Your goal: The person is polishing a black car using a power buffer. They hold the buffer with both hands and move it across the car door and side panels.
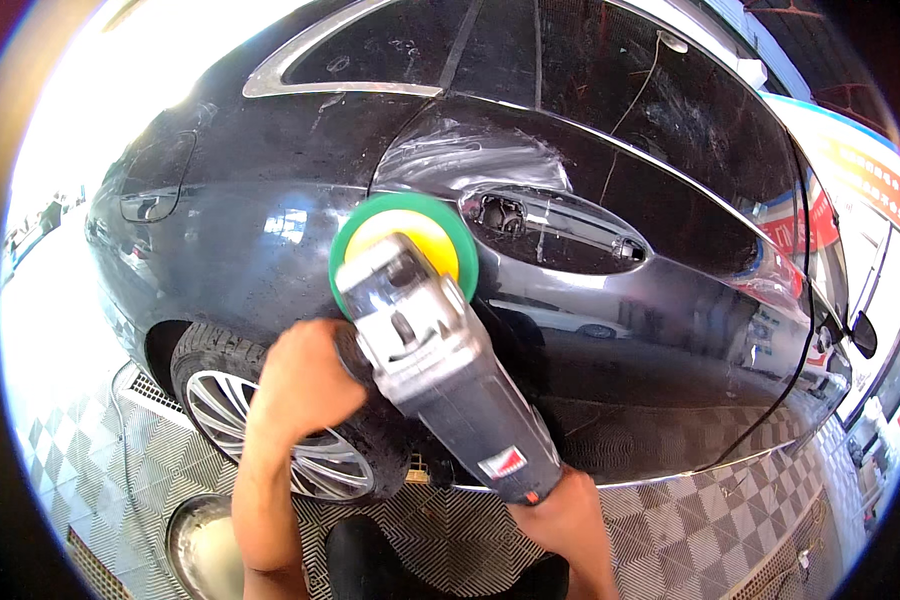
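Note:
A rotary polisher with a metal head and dark body spans the middle of the view. My left hand is closed around its side handle, while my right hand grips the rear of the body. Its green and yellow pad lies over the side of a dark car, at the gap between the rear fender and the rear door. Whitish compound smears cover the door just above the pad. To the pad's right is the door handle recess, with its handle off.
Below my left arm a round container stands on the patterned floor tiles. The rear wheel is at lower left, near a cable on the floor. A side mirror juts out at far right.

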A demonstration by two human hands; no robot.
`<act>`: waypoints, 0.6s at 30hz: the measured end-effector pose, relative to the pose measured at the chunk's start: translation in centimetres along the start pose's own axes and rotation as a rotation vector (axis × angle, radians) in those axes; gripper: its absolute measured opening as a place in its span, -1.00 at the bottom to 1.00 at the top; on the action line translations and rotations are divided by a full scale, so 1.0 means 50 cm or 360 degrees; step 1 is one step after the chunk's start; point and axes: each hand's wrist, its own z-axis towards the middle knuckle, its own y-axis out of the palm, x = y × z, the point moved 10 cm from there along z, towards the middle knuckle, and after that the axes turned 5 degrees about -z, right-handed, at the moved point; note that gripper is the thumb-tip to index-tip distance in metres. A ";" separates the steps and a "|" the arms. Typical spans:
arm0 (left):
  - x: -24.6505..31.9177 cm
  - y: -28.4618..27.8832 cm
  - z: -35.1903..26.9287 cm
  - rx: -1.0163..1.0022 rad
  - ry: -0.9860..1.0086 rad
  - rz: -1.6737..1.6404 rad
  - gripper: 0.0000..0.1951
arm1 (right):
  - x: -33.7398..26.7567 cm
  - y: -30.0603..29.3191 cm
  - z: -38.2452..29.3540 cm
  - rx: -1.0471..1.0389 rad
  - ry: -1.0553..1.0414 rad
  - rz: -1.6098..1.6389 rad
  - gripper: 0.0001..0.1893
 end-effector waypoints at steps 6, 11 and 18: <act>0.027 0.029 -0.001 -0.0066 0.0046 -0.0040 -0.75 | 0.028 -0.016 -0.023 0.0060 0.0136 0.0126 -0.60; 0.044 0.048 -0.040 0.0000 0.0139 0.0145 -0.71 | 0.068 -0.007 -0.048 -0.0013 0.0309 0.0108 -0.55; 0.030 -0.002 0.001 0.0159 0.0073 -0.0031 -0.67 | 0.003 -0.040 0.009 0.0004 0.0141 0.0035 -0.60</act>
